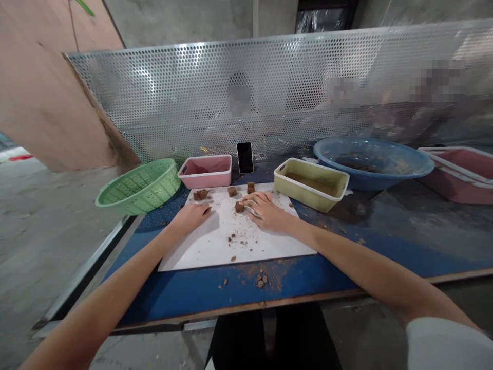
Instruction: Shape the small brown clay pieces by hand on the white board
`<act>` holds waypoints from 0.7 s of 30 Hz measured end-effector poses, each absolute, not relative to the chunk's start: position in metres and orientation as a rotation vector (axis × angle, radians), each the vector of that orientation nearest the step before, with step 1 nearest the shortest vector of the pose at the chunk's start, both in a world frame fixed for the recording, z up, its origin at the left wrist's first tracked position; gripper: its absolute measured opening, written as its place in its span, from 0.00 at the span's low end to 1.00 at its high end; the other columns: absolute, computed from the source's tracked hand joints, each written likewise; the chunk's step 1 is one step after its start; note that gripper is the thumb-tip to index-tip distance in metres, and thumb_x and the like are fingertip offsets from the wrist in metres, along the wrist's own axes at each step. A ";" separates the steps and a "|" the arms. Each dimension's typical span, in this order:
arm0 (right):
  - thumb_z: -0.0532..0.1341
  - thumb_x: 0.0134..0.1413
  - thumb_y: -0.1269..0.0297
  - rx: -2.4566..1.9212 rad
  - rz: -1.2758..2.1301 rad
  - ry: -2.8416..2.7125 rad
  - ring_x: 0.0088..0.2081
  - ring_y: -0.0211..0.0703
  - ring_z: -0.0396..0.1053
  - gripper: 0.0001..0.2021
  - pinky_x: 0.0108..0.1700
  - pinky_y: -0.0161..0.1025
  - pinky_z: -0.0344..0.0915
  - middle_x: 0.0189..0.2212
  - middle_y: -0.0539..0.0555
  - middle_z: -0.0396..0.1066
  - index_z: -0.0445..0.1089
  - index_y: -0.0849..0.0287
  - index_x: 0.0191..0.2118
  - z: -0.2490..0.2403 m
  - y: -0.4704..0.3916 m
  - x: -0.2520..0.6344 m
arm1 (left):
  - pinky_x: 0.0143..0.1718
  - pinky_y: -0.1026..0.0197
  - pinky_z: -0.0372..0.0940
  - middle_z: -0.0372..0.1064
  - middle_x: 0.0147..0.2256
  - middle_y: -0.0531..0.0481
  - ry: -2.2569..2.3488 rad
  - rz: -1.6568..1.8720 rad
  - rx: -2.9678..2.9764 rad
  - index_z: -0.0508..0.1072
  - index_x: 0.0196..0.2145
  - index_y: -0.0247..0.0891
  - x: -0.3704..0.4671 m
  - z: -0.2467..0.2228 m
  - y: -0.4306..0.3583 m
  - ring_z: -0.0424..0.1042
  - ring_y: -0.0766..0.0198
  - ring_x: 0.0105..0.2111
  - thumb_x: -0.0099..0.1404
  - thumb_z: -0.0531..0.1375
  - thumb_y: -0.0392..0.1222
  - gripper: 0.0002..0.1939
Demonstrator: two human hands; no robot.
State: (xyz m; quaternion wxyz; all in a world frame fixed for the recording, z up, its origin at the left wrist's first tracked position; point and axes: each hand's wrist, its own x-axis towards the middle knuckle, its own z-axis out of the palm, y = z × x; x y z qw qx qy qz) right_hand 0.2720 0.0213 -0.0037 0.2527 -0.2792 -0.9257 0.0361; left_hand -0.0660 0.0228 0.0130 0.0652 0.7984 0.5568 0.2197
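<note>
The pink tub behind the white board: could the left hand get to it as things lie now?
Probably yes. The left hand rests on the white board, and the pink tub stands just beyond it. Only a small brown lump lies between them, low enough to pass over.

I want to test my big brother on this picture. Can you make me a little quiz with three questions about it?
1. True or false: the right hand rests on the white board beside a brown clay lump.
2. Which container stands nearest the right hand? A) green basket B) yellow tub C) blue basin
3. Fill in: propped upright behind the board, between the pink tub and the yellow tub, stands a black ____.

Key: 1 true; 2 B; 3 phone. Extra: the left hand lies flat on the board's left edge, near another clay lump.
</note>
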 end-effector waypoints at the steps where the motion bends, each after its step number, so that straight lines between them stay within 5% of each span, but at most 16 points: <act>1: 0.51 0.78 0.57 -0.763 0.091 -2.516 0.68 0.62 0.56 0.21 0.67 0.65 0.54 0.65 0.64 0.65 0.61 0.54 0.70 -0.004 0.022 0.272 | 0.31 0.60 0.63 0.68 0.22 0.48 1.599 0.851 2.285 0.72 0.24 0.41 -0.066 0.013 0.024 0.66 0.59 0.23 0.64 0.66 0.42 0.12; 4: 0.50 0.78 0.57 -0.769 0.081 -2.512 0.68 0.62 0.56 0.21 0.67 0.65 0.54 0.65 0.65 0.65 0.62 0.53 0.69 -0.004 0.022 0.272 | 0.20 0.65 0.50 0.55 0.16 0.55 1.453 1.228 1.915 0.62 0.19 0.41 -0.059 0.020 0.024 0.54 0.68 0.17 0.66 0.66 0.43 0.22; 9: 0.50 0.78 0.57 -0.760 0.084 -2.513 0.67 0.61 0.56 0.21 0.66 0.65 0.55 0.64 0.65 0.65 0.62 0.54 0.69 -0.003 0.022 0.272 | 0.12 0.68 0.37 0.49 0.16 0.61 0.917 1.372 0.878 0.58 0.24 0.41 -0.036 0.044 0.019 0.43 0.74 0.12 0.74 0.61 0.44 0.22; 15: 0.50 0.78 0.58 -0.744 0.076 -2.507 0.67 0.61 0.56 0.21 0.66 0.66 0.55 0.64 0.65 0.65 0.61 0.55 0.69 -0.005 0.023 0.272 | 0.10 0.69 0.41 0.45 0.19 0.62 0.601 1.366 0.503 0.52 0.27 0.42 -0.030 0.057 0.011 0.43 0.73 0.12 0.80 0.47 0.36 0.20; 21: 0.51 0.78 0.58 -0.750 0.052 -2.511 0.67 0.61 0.57 0.20 0.66 0.65 0.55 0.65 0.65 0.65 0.62 0.54 0.69 -0.006 0.022 0.271 | 0.10 0.68 0.42 0.45 0.20 0.61 0.613 1.359 0.542 0.54 0.27 0.42 -0.036 0.052 0.006 0.44 0.73 0.12 0.76 0.50 0.34 0.17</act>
